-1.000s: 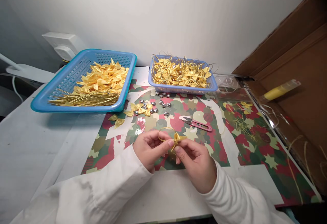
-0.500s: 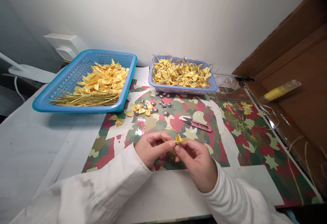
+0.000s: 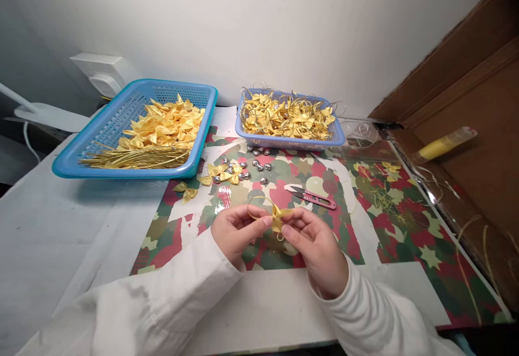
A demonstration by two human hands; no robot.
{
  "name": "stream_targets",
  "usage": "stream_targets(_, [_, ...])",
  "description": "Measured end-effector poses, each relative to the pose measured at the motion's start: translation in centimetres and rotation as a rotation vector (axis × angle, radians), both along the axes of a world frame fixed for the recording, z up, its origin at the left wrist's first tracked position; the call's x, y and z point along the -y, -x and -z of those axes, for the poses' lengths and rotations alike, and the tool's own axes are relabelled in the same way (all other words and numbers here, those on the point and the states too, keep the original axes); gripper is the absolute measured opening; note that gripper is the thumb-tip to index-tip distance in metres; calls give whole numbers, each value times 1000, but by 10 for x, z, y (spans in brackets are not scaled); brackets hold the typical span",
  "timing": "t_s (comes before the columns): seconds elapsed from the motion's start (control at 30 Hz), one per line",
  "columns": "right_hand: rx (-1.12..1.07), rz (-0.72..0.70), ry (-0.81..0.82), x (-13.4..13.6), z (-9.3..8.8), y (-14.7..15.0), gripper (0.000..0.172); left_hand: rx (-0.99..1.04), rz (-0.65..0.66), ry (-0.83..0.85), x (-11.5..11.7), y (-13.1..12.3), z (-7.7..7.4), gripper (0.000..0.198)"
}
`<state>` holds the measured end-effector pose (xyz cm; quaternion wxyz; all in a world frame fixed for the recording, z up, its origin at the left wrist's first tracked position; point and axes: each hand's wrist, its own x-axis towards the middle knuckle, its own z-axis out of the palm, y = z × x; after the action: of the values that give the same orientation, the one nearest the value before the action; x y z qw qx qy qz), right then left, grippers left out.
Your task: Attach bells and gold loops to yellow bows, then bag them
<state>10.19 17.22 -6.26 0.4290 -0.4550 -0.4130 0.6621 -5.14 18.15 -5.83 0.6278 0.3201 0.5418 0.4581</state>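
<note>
Between my hands is a yellow ribbon bow [image 3: 277, 218] with a loop of gold cord [image 3: 259, 199] rising from it to the left. My left hand [image 3: 239, 231] pinches the bow's left side and the cord between thumb and fingers. On the other side, the thumb and fingers of my right hand [image 3: 314, 242] are closed on the bow's right loop. A small curl of cord shows under the bow. Beyond my hands lie pink thread snips [image 3: 314, 198], several silver jingle bells [image 3: 259, 165] and a few loose bows [image 3: 186, 191].
A blue basket [image 3: 77, 150] at the left holds yellow bows and a bundle of gold cords. The smaller basket [image 3: 290, 142] at the back holds bows with cord loops. Cord scraps [image 3: 385, 202] lie at the right, near a cardboard wall [image 3: 458, 85].
The bow has turned to face me more and shifted slightly left. Its cord loop now stands further left, and my fingers have moved a little apart around it.
</note>
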Motion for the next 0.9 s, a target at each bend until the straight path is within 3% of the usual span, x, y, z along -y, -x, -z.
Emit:
stream_targets(0.17, [8,38,-111,0,0,-7,14,-84,-38,-36,0,-2,-3,20])
stream_targets(0.3, [176,34,-382,5,-6,-14,3,-181,-77,-140,7,-3,1,15])
stream_targets(0.4, [318,262,-592,3,-11,-18,8,-410,2,-400,12,0,4,11])
stream_targets(0.47, [412,318,-638,-2,-12,-20,11,-589,100,-650,13,3,5,6])
stream_targets(0.57, [584,126,-717,-7,-14,-18,11,-762,188,-937,12,5,4,8])
stream_targets(0.67, [675,-32,-805,-8,-14,-16,17,-885,152,-1072,11,5,4,6])
stream_targets(0.9, [748,-4,-963,-8,-13,-14,11,-974,130,-1123,11,5,6,7])
